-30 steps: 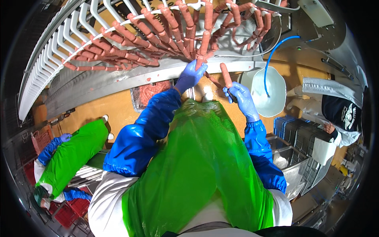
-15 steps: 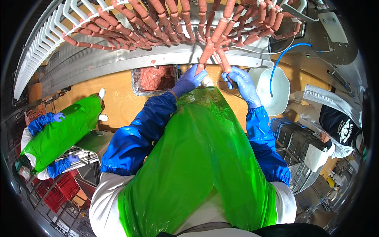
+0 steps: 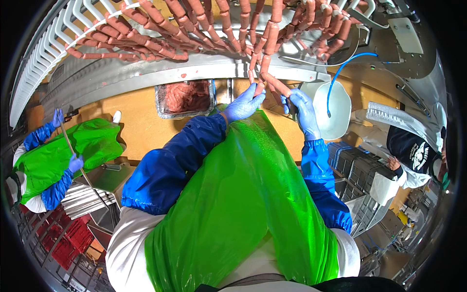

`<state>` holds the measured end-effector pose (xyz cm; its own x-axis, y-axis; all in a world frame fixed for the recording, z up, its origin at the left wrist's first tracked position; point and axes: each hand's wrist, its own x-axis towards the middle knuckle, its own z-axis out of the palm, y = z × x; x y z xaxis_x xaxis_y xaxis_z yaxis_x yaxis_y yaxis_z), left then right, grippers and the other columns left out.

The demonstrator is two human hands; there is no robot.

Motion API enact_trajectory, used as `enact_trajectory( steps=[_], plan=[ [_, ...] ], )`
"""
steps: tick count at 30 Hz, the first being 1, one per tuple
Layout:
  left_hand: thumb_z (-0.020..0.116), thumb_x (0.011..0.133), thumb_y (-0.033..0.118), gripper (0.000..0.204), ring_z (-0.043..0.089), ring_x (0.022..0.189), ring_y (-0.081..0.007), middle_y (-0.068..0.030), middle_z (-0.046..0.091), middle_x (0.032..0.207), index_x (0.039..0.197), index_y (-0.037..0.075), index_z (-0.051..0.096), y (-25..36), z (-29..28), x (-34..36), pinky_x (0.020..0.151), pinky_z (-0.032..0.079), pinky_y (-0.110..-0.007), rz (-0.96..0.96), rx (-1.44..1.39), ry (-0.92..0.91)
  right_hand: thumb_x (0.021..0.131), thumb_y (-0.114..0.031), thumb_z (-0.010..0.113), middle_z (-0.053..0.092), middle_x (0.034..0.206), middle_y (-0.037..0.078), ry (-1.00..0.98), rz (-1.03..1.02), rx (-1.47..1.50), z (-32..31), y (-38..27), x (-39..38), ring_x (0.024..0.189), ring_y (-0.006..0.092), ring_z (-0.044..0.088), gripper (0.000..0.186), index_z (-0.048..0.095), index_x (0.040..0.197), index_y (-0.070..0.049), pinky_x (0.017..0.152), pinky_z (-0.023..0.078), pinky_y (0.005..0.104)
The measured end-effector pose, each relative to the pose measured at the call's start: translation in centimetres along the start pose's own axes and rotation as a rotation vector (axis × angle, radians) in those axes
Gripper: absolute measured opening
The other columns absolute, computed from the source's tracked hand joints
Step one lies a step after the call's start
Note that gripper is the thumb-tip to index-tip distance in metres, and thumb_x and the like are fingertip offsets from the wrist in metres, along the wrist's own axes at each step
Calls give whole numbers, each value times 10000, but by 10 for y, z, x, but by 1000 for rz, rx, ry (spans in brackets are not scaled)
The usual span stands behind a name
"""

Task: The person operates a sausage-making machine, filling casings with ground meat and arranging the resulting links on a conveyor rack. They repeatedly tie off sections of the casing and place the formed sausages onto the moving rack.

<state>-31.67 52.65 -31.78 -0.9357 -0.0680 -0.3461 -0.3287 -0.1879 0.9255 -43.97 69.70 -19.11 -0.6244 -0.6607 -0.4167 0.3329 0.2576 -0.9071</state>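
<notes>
Strings of linked sausages hang in loops across the top of the view, and several strands draw together above my hands. My left hand, in a thin purple glove, is closed around the lower end of a sausage link. My right hand, gloved alike, has its fingers closed at the end of another link that slants down from the strands. A small dark object shows in the right palm, mostly hidden by the fingers. The two hands are a short way apart, just above my green apron.
White hooks curve along a rail at upper left. A metal ledge runs beneath the sausages. Below it sit a tray of ground meat and a pale tub with a blue hose. Co-workers stand left and right, near crates.
My left hand has moved slightly right, closer to my right hand. The gathered strands hang differently. The co-worker at left now holds a long pole in both hands.
</notes>
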Motion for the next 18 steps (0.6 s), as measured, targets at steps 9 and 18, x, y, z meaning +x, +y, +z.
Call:
enact_trajectory(
  steps=[9,18],
  plan=[
    [516,1030,193,372,528,948,-109,-31,563,1067,1358,32,445,25,14,8,847,454,-293,-46,-12,-119,992,-262,497,567,853,37,414,129,579,-22,104,-25,629,138,546,302,575,1171,-31,581,467,272],
    [549,983,90,214,553,985,-148,-51,582,1022,1183,18,525,6,1,-1,901,460,-320,24,-2,-219,980,-321,494,531,785,15,429,211,652,-18,130,-33,571,132,540,481,506,1390,-70,520,460,266]
  ],
)
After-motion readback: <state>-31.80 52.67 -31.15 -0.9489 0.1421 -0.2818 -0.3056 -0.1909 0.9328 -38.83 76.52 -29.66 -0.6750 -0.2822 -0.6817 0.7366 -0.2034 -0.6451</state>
